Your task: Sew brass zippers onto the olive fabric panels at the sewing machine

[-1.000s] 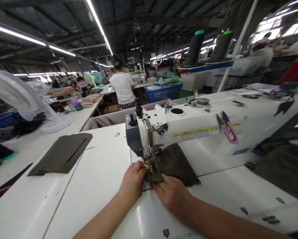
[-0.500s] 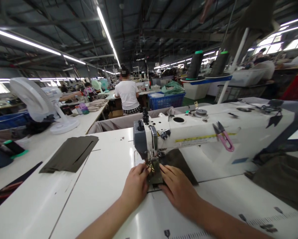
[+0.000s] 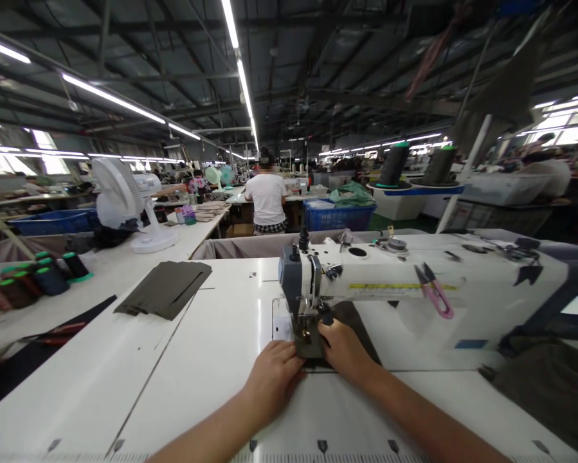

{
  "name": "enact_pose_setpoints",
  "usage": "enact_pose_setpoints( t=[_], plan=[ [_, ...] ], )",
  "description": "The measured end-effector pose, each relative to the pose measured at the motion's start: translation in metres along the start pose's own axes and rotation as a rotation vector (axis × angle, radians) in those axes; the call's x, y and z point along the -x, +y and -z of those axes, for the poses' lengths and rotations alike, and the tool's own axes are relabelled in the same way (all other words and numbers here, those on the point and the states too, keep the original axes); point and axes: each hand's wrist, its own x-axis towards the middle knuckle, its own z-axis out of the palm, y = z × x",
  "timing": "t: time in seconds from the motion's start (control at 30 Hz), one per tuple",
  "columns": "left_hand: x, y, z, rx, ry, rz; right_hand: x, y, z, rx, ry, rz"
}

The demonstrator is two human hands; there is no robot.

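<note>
At the sewing machine [image 3: 395, 276] a dark olive fabric piece [image 3: 308, 347] lies under the presser foot [image 3: 305, 331]. My left hand [image 3: 275, 376] is at its near left edge, fingers close together on the cloth and thumb hidden. Just right of the foot, my right hand [image 3: 347, 350] is closed with curled fingers. A black knob-like part [image 3: 326, 314] shows directly above those fingertips; whether they grip it or something smaller is hidden. More olive fabric [image 3: 359, 321] extends behind the right hand, beneath the machine arm.
Stacked olive fabric pieces [image 3: 166, 289] lie left on the table. Pink thread snips [image 3: 436, 292] rest against the machine arm. A white fan [image 3: 153, 238] and thread spools [image 3: 52, 280] stand further left. Bunched fabric [image 3: 553, 379] sits right. A person [image 3: 268, 199] works ahead, near a blue crate [image 3: 337, 217].
My right hand has gone from lying with fingers extended on the cloth to curled up by the black part. My left hand has slid slightly back from the needle. The view has shifted.
</note>
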Motion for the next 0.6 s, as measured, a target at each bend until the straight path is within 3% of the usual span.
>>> enact_pose_setpoints(
  t=[0.27,0.6],
  plan=[
    [-0.01,-0.007,-0.01,-0.288,-0.031,-0.183,-0.009,0.007,-0.012,-0.061,0.017,-0.018],
    [-0.016,-0.014,-0.009,-0.264,-0.098,-0.225,-0.016,0.016,-0.019,0.095,-0.005,-0.213]
  ],
)
